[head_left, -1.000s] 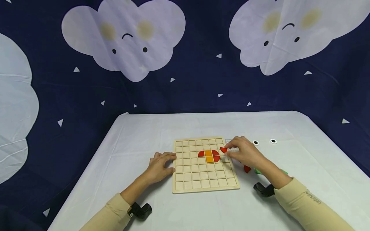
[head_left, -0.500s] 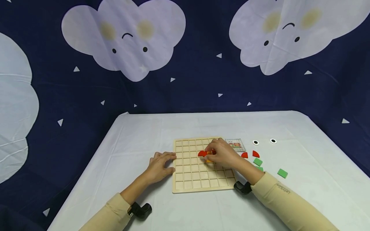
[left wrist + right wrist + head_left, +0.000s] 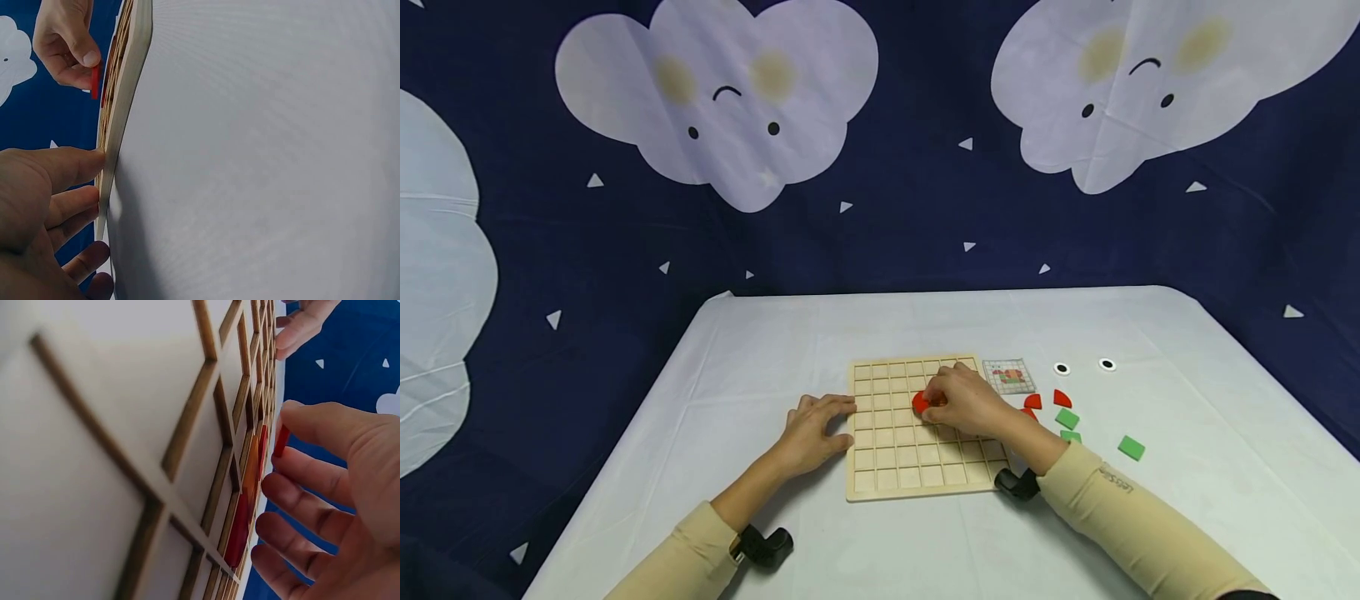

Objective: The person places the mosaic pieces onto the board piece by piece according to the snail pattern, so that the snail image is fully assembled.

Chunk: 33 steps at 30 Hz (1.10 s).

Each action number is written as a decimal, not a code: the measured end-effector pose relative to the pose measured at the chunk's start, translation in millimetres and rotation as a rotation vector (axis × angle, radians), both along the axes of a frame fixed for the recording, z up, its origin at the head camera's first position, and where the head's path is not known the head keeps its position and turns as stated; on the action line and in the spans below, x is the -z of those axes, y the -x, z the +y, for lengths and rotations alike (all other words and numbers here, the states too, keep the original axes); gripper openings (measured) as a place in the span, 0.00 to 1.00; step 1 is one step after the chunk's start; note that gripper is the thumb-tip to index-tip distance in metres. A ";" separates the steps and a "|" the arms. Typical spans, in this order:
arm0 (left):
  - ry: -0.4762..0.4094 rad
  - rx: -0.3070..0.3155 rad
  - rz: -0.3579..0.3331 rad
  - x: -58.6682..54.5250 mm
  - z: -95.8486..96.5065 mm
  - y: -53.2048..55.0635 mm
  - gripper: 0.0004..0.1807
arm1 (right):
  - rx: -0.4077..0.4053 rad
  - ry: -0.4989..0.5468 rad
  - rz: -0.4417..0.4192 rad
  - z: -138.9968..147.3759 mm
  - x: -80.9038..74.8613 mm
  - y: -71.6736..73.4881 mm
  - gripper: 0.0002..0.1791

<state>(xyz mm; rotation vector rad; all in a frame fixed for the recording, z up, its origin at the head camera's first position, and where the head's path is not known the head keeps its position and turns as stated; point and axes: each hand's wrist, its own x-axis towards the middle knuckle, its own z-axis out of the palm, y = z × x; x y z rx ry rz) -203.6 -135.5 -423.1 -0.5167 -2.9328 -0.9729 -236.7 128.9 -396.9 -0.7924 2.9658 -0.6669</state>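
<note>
My right hand (image 3: 973,404) pinches a red quarter-round tile (image 3: 281,442) between thumb and index finger, close over a pale wooden grid board (image 3: 880,467). In the right wrist view, an orange tile (image 3: 252,465) and a dark red tile (image 3: 237,531) lie in the board's cells. From the head, that hand covers most of the laid tiles. My left hand (image 3: 811,433) rests at the board's left edge, thumb and fingers extended. Seen from the left wrist, its fingertips touch the wooden rim, and the held tile stands on edge under the right thumb.
Right of the board lies a small printed picture card (image 3: 1009,377). Two white discs with black centres, such as the nearer disc (image 3: 1061,369), lie beyond it. Loose red quarter-round tiles (image 3: 1062,398) and green tiles (image 3: 1131,448) are scattered at right on the white table (image 3: 760,350).
The right hand has carried the red tile leftward from the board's right edge to above the laid tiles, uncovering the card and loose tiles. My left hand stays at the edge.
</note>
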 end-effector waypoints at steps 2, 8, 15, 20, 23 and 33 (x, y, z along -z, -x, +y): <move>0.002 0.000 0.000 -0.2 0.1 0.0 0.24 | 0.000 -0.012 0.003 0.0 0.6 -0.1 0.13; 0.002 -0.003 0.007 0.1 0.2 -0.2 0.24 | -0.018 -0.040 0.023 0.8 3.6 0.5 0.13; -0.008 -0.001 0.000 -0.5 0.1 -0.9 0.24 | -0.045 -0.068 0.066 0.8 4.0 0.2 0.13; -0.011 -0.001 -0.004 -0.8 0.1 -1.1 0.24 | -0.052 -0.070 0.074 1.1 5.4 0.7 0.13; -0.013 0.000 -0.007 -1.1 -0.1 -1.3 0.24 | -0.057 -0.069 0.077 1.0 5.8 1.2 0.13; -0.002 0.007 0.001 -0.7 -0.2 -1.0 0.24 | -0.033 -0.026 0.050 3.2 4.5 1.4 0.12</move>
